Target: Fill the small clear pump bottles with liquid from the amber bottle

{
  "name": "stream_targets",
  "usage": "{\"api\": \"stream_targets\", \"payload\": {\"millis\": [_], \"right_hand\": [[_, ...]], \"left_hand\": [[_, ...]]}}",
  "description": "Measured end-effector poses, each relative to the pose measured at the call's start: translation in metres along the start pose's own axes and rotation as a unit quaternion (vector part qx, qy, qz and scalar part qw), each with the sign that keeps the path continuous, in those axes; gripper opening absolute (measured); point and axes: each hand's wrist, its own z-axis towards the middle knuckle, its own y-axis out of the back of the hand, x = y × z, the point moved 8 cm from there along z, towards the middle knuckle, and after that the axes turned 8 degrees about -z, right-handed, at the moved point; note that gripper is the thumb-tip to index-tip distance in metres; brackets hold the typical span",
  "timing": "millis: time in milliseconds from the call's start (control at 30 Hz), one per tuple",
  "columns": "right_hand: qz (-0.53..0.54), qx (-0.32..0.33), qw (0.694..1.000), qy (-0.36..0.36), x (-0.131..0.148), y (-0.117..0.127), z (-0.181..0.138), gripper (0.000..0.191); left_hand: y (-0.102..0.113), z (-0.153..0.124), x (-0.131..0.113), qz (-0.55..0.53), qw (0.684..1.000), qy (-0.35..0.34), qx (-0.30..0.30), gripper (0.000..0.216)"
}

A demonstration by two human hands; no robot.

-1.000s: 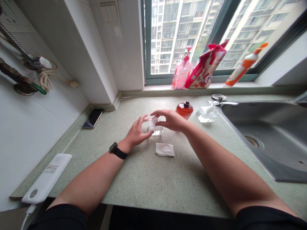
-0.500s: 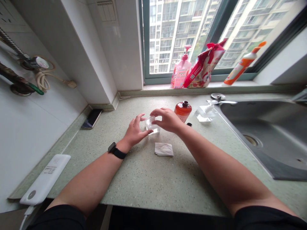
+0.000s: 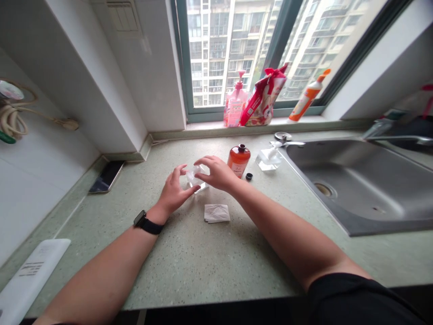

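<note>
A small clear plastic bottle (image 3: 195,178) is lifted and tilted just above the green countertop (image 3: 216,253). My left hand (image 3: 173,192), with a black watch on its wrist, grips the bottle's left side. My right hand (image 3: 216,173) is closed over its top, thumb and fingers pinching there. A folded white tissue (image 3: 216,213) lies on the counter just in front of my hands. An orange bottle (image 3: 238,160) without its cap stands right of my right hand, and a small black cap (image 3: 249,176) lies beside it.
A steel sink (image 3: 352,180) fills the right side. A clear pump bottle (image 3: 267,159) lies near its left rim. On the sill stand a pink pump bottle (image 3: 234,104), a red bag (image 3: 262,100) and an orange-white bottle (image 3: 306,98). A phone (image 3: 106,176) and a white power bank (image 3: 27,277) lie at left.
The camera has swung right, so more of the sink shows. Both hands stay on the clear bottle, which has come up off the counter and tilted. The black cap has come into sight.
</note>
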Motion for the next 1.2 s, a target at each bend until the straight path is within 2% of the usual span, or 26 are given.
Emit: {"api": "stream_targets", "payload": {"millis": [133,233,300,400,533,767,900,1000,1100,1200], "right_hand": [[0.008,0.011,1.0,-0.012,-0.004,-0.004,0.001,0.021],[0.029,0.005,1.0,-0.01,-0.004,-0.004,0.001,0.018],[0.045,0.0,0.999,-0.015,-0.004,0.0,0.002,0.019],[0.067,-0.011,0.997,-0.023,-0.002,0.015,0.003,0.018],[0.09,-0.05,0.995,-0.016,0.004,0.055,0.006,0.017],[0.081,-0.14,0.987,-0.024,-0.001,0.156,-0.013,0.021],[0.057,-0.193,0.978,-0.05,-0.027,0.207,-0.042,0.024],[0.032,-0.237,0.967,-0.082,-0.056,0.229,-0.068,0.021],[0.016,-0.263,0.958,-0.115,-0.085,0.231,-0.099,0.023],[0.022,-0.263,0.948,-0.178,-0.118,0.217,-0.131,0.029]], "left_hand": [[0.001,0.001,-0.004,-0.015,1.0,-0.001,0.019,0.087],[0.004,0.002,-0.001,-0.047,0.998,0.016,0.029,0.097],[0.007,0.003,0.002,-0.088,0.995,0.019,0.031,0.102],[0.013,0.005,0.012,-0.142,0.99,0.027,0.001,0.092],[0.012,0.007,0.02,-0.132,0.99,0.04,-0.014,0.092],[0.004,0.006,0.018,-0.062,0.995,0.071,0.039,0.086],[0.003,0.007,0.015,-0.041,0.995,0.076,0.05,0.079],[0.002,0.008,0.009,-0.031,0.995,0.077,0.061,0.073],[0.001,0.007,0.005,-0.026,0.993,0.085,0.072,0.072],[-0.001,0.007,0.006,-0.034,0.992,0.087,0.08,0.071]]}}
